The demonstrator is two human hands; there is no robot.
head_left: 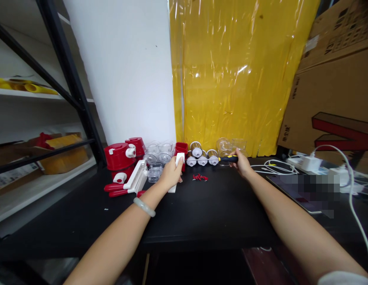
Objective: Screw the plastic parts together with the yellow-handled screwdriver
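Observation:
My left hand is closed around a white plastic part, upright in front of a red container. My right hand grips the black and yellow handle of a screwdriver. Its long thin shaft points left, level, with the tip end near the white part; whether they touch is too small to tell. Behind the shaft, several metallic cylinders with white ends are stacked. Small red pieces lie on the black table between my hands.
Red housings, white parts with red handles and clear cups stand at the left. More clear containers are behind my right hand. White cables, a tablet and a cardboard box occupy the right.

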